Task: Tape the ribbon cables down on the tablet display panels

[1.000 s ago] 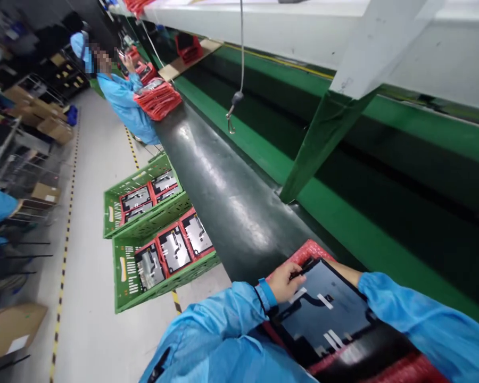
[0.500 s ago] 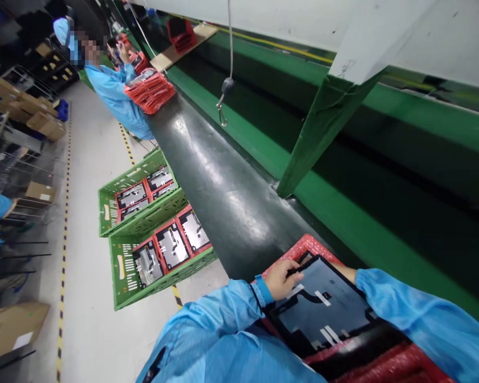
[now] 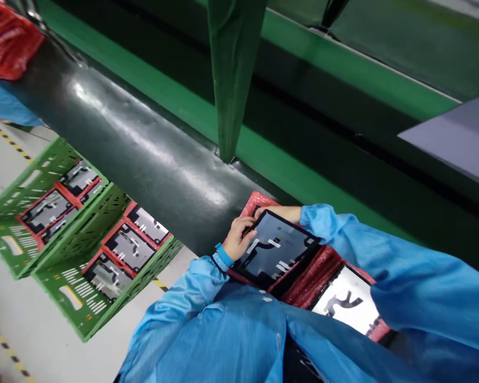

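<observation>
A dark flat panel (image 3: 277, 247) with white tape strips and a black curved cable lies tilted on a red bubble-wrap tray (image 3: 256, 202) at the belt's near edge. My left hand (image 3: 236, 238), with a blue wristband, is curled on the panel's left edge, thumb on top. My right hand (image 3: 281, 213) reaches behind the panel's far corner; only its wrist and back show, and its fingers are hidden. A second, paler panel (image 3: 345, 304) lies in the red wrap to the right, between my blue sleeves.
A dark shiny conveyor belt (image 3: 143, 159) runs from upper left to the tray. A green post (image 3: 228, 80) stands on its far side. Two green crates (image 3: 115, 290) (image 3: 8, 199) holding red trays of panels sit on the floor at left. Red trays (image 3: 8, 40) lie upstream.
The view has swung right and down, so the co-worker and hanging cable are out of sight. Both hands stay on the same dark panel. The paler panel at right has come into view.
</observation>
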`<state>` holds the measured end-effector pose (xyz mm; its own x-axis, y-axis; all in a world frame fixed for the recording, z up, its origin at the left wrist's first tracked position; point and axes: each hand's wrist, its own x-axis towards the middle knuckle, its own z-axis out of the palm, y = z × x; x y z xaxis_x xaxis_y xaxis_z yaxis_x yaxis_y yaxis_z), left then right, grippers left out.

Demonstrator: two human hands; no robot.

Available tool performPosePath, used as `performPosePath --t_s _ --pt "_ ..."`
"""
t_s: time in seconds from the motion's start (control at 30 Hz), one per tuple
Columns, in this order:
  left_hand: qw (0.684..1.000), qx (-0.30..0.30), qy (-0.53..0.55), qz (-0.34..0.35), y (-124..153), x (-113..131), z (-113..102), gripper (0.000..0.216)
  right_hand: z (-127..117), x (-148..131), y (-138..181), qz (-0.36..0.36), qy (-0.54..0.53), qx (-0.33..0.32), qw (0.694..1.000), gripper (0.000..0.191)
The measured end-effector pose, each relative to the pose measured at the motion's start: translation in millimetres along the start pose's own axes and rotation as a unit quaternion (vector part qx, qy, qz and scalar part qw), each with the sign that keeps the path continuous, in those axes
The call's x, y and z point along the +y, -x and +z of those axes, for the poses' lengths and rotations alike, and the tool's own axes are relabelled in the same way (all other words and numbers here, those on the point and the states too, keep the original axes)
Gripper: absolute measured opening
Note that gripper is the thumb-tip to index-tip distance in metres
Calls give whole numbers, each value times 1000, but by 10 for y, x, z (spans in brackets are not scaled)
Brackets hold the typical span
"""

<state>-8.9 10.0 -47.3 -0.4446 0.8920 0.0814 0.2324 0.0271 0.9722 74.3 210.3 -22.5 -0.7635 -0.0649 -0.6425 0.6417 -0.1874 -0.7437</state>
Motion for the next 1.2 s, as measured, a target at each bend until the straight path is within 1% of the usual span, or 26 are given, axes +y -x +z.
performPosePath --t_s 0.07,0.1,0.13,0.17,0.23,0.27,0.33,0.37,0.4,0.47,0.53,0.6,0.63,0.67,0.73,0.77,0.8,0.83,0.87,0.93,1.0,1.07,1.13,1.2 --pt "1000 -5 -3 -13 -7 -8 -11 20 -28 -23 -35 -20 22 -55 998 44" --pt "1000 -10 -4 -25 -13 -11 -16 20 -48 -38 -41 -32 32 -73 996 48" --pt "999 -18 -4 -41 -22 -15 -21 21 -73 -54 -40 -52 55 -75 994 50" --pt "998 -31 -3 -60 -33 -23 -23 21 -104 -73 -31 -72 89 -60 992 49" --pt "992 -64 9 -110 -62 -47 -24 19 -185 -111 3 -89 182 19 979 42" --pt "987 -78 22 -135 -78 -64 -21 19 -232 -129 24 -79 236 69 966 39" --pt "979 -86 55 -175 -112 -105 -14 19 -320 -152 60 -31 327 153 932 35" --pt "976 -77 71 -189 -130 -125 -10 20 -352 -153 69 -5 349 178 920 33" --pt "974 -63 83 -201 -146 -142 -7 23 -370 -146 69 14 351 194 916 31" --pt "970 -41 98 -220 -176 -166 -3 29 -356 -110 40 19 295 209 932 26" --pt "967 -38 104 -229 -198 -173 -3 33 -284 -66 -13 5 209 226 951 24" --pt "965 -47 115 -231 -211 -169 -6 35 -186 -43 -53 -19 162 248 955 25" --pt "963 -50 122 -236 -215 -166 -9 36 -138 -44 -55 -39 164 269 948 26" --pt "959 -51 128 -246 -218 -164 -14 36 -95 -51 -43 -65 182 302 933 26" --pt "953 -46 133 -269 -225 -164 -29 37 -27 -71 22 -111 248 381 884 24" --pt "951 -42 128 -278 -229 -164 -37 38 0 -73 65 -118 285 409 859 22" --pt "950 -36 120 -284 -235 -163 -45 40 24 -65 108 -111 319 420 842 22" --pt "951 -29 109 -287 -240 -161 -51 41 47 -43 143 -92 346 412 838 24" --pt "953 -24 97 -286 -245 -157 -54 43 69 -8 166 -65 363 390 844 25" --pt "957 -13 59 -283 -250 -148 -55 45 102 90 172 -10 375 339 863 28" --pt "961 -8 10 -275 -246 -142 -56 43 111 201 134 14 368 312 876 28" --pt "965 -9 -53 -257 -232 -146 -73 40 91 299 80 -2 369 320 873 24" --pt "968 -15 -111 -222 -216 -160 -110 38 54 376 31 -29 382 354 854 22" --pt "975 -32 -138 -172 -204 -178 -151 39 16 442 -3 -41 388 386 836 25"
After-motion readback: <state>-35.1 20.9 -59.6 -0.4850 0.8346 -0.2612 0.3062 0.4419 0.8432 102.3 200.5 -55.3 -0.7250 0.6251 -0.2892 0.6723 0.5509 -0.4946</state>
